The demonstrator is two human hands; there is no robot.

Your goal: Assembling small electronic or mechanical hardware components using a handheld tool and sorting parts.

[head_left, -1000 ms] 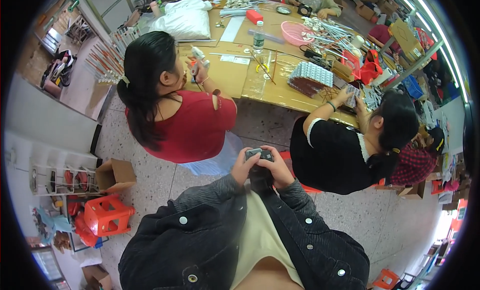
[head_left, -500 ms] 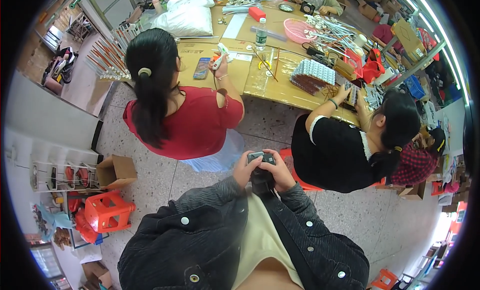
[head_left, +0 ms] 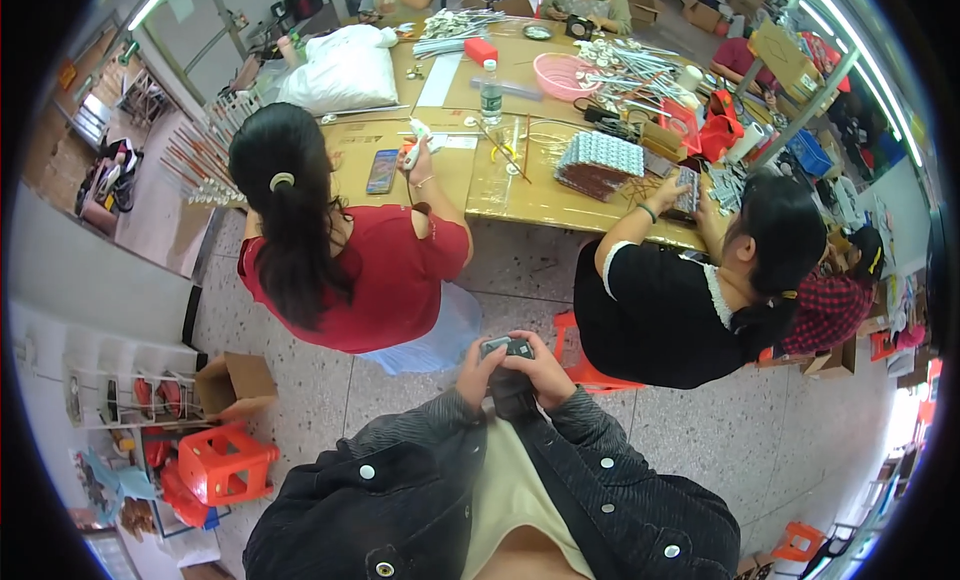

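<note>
Close in front of my body, both hands are closed around a small dark grey device with rounded edges (head_left: 507,347). My left hand (head_left: 474,374) grips its left side, thumb resting on the top. On its right side my right hand (head_left: 545,373) has its fingers wrapped round, the thumb also on top. Below the device, between my hands, hangs a black part (head_left: 511,392) whose kind I cannot make out. The undersides of the fingers are hidden.
Ahead stands a long brown work table (head_left: 430,195) with a pink basket (head_left: 560,77), a water bottle (head_left: 491,93) and a phone (head_left: 381,172). A person in red (head_left: 360,280) and one in black (head_left: 665,325) sit at it. Red stools (head_left: 228,464) and a cardboard box (head_left: 235,385) stand left.
The view has tilted up and shifted a little, so the table and the far people show more. My hands sit lower in the picture, still holding the device.
</note>
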